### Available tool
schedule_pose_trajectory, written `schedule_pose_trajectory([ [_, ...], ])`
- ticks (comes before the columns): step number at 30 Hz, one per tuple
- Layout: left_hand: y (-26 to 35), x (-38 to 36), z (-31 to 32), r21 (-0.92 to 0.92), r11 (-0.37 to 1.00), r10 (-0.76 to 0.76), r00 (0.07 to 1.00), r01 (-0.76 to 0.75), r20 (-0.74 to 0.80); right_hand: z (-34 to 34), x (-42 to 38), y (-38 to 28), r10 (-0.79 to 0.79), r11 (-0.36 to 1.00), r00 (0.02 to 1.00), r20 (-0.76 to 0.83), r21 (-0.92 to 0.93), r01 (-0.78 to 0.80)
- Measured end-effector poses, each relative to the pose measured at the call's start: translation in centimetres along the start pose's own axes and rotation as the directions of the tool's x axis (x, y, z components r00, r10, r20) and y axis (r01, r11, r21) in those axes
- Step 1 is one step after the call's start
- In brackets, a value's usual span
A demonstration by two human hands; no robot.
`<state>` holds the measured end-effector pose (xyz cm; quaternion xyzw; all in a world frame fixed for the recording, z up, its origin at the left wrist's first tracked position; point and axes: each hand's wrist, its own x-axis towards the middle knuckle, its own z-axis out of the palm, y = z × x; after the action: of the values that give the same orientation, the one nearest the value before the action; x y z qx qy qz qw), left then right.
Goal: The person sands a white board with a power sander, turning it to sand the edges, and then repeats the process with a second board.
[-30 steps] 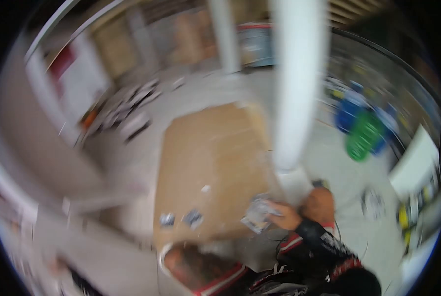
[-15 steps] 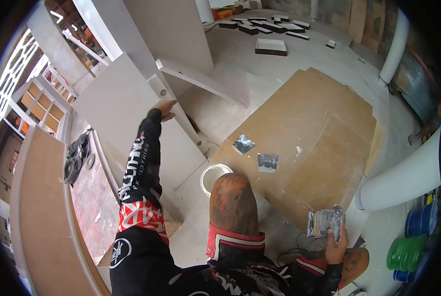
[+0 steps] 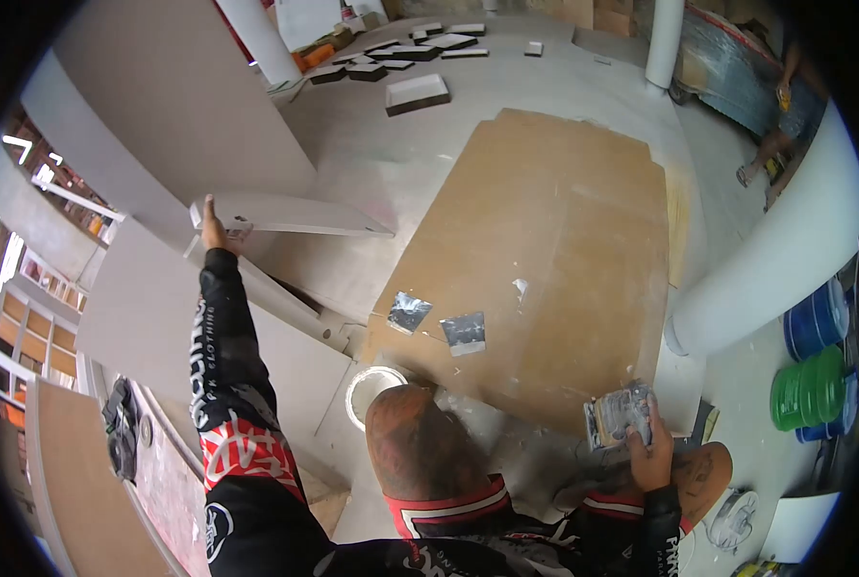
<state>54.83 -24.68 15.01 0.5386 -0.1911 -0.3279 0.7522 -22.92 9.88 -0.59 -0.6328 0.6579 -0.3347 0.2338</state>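
My left hand (image 3: 216,229) is stretched far out at the near end of a narrow whitish panel (image 3: 304,213), its fingers laid over the end and its thumb side against the face. The fingers' far side is hidden. A larger pale board (image 3: 199,308) lies beneath my forearm. My right hand (image 3: 651,447), beside my bent knee, is wrapped round a dusty power sander (image 3: 620,415), held over the corner of a brown sheet (image 3: 554,240). Two worn sandpaper pieces, one a grey square (image 3: 464,332), lie on that sheet.
A white-rimmed bucket (image 3: 350,399) stands by my knee. Dark-sided white trays (image 3: 418,93) lie at the back. White columns (image 3: 766,279) rise on the right, near green (image 3: 809,389) and blue containers (image 3: 814,322). Another person's leg (image 3: 768,159) shows at far right.
My left hand has moved from the pale board's edge to the end of the narrow panel. My view has turned right. The sander stays in my right hand.
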Motion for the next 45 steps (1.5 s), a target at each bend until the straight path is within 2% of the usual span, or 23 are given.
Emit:
schedule_pose_trajectory([
  [1, 0.7, -1.4, 0.8, 0.047, 0.999, -0.023, 0.999, 0.022, 0.025, 0.1, -0.1, 0.3, 0.018, 1.0, 1.0, 0.004, -0.007, -0.018],
  [2, -0.5, 5.0, -2.1, 0.106, 0.989, -0.114, 0.991, 0.105, 0.075, 0.3, -0.1, 0.6, 0.037, 0.999, 0.999, 0.003, -0.013, -0.037],
  [4, -0.6, 8.5, -4.4, 0.172, 0.974, -0.168, 0.98, 0.149, 0.102, 0.3, -0.3, 0.0, 0.107, 0.994, 0.994, 0.007, -0.012, -0.107],
  [6, -0.9, 5.8, -2.3, 0.145, 0.981, -0.097, 0.97, 0.132, -0.224, 0.3, 0.1, 0.0, 0.171, 0.985, 0.985, 0.009, -0.016, -0.17],
  [7, -0.7, 9.3, -5.6, 0.802, 0.506, 0.365, 0.921, -0.318, 0.135, 0.8, -0.2, 1.0, 0.103, 0.994, 0.994, -0.026, -0.018, -0.103],
  [8, -1.2, 13.0, -8.4, 0.735, -0.389, 0.353, 0.647, -0.555, 0.676, 0.9, -0.3, 1.6, 0.046, 0.998, 0.997, -0.06, -0.029, -0.048],
  [10, -0.5, 9.7, -5.8, 0.788, -0.162, 0.363, 0.707, -0.594, 0.607, 1.1, -0.3, 1.9, 0.043, 0.997, 0.997, -0.072, -0.059, -0.047],
  [11, -1.2, 15.1, -7.7, 0.733, 0.098, 0.34, 0.715, -0.673, 0.611, 1.0, -0.4, 2.0, -0.001, 0.996, 0.997, -0.071, -0.089, -0.005],
  [12, -0.8, 13.1, -4.9, 0.681, 0.335, 0.298, 0.759, -0.651, 0.579, 0.6, -0.1, 2.0, 0.043, 0.994, 0.992, -0.119, -0.094, -0.054],
  [13, -0.5, 18.1, -4.6, 0.69, 0.041, 0.329, 0.662, -0.723, 0.674, 0.5, 0.0, 1.7, 0.04, 0.996, 0.995, -0.094, -0.076, -0.047],
  [14, 0.1, 15.0, -1.4, 0.68, -0.541, 0.413, 0.548, -0.495, 0.727, 0.4, -0.3, 1.3, 0.037, 0.998, 0.998, -0.056, -0.056, -0.04],
  [15, 0.7, 14.3, 0.3, 0.7, -0.508, 0.434, 0.552, -0.502, 0.712, 0.4, -0.6, 1.0, 0.071, 0.996, 0.994, -0.077, -0.056, -0.076],
  [16, 2.4, 6.5, 4.4, 0.654, -0.617, 0.303, 0.635, -0.438, 0.711, 0.4, -0.5, 0.8, 0.108, 0.992, 0.993, -0.048, -0.052, -0.111],
  [17, 2.0, 7.3, 6.0, 0.757, 0.25, 0.319, 0.79, -0.603, 0.524, 0.1, -0.4, 0.8, 0.131, 0.99, 0.991, -0.013, -0.05, -0.132],
  [18, 2.3, 8.4, 6.7, 0.29, 0.92, 0.135, 0.907, -0.265, 0.4, -0.3, -0.4, 0.8, 0.131, 0.99, 0.991, -0.011, -0.046, -0.132],
  [21, 3.7, 1.8, 8.8, 0.33, 0.856, 0.175, 0.823, -0.398, 0.54, -0.2, -0.4, 0.6, 0.063, 0.998, 0.997, -0.043, -0.015, -0.064],
  [24, 2.7, -5.0, 10.4, 0.419, 0.601, 0.299, 0.678, -0.68, 0.671, -0.2, -0.8, 1.1, 0.013, 1.0, 0.997, -0.082, 0.017, -0.012],
  [25, 2.3, -8.0, 11.6, 0.234, 0.878, 0.237, 0.803, -0.418, 0.546, -0.3, -1.1, 1.3, 0.029, 0.999, 0.997, -0.077, 0.036, -0.027],
  [26, 1.5, -11.7, 12.7, -0.028, 0.994, 0.106, 0.888, -0.104, 0.447, -0.4, -1.3, 1.4, 0.047, 0.998, 0.996, -0.073, 0.053, -0.043],
  [29, -4.5, -17.3, 13.6, -0.141, 0.988, 0.12, 0.895, -0.065, 0.43, -0.6, -1.6, 1.8, -0.022, 0.997, 0.99, -0.136, 0.066, 0.031],
  [32, -13.2, -23.1, 13.5, -0.213, 0.976, 0.065, 0.89, 0.037, 0.451, -1.1, -2.1, 1.9, 0.062, 0.996, 0.994, -0.09, 0.073, -0.056],
  [37, -23.9, -37.0, 17.0, -0.377, 0.901, -0.034, 0.903, 0.213, 0.428, -1.1, -2.7, 2.4, 0.067, 0.996, 0.989, -0.131, 0.069, -0.058],
  [45, -29.2, -49.2, 22.3, -0.367, 0.917, -0.036, 0.949, 0.156, 0.314, -1.3, -3.5, 2.7, 0.057, 0.995, 0.976, -0.21, 0.092, -0.038],
])
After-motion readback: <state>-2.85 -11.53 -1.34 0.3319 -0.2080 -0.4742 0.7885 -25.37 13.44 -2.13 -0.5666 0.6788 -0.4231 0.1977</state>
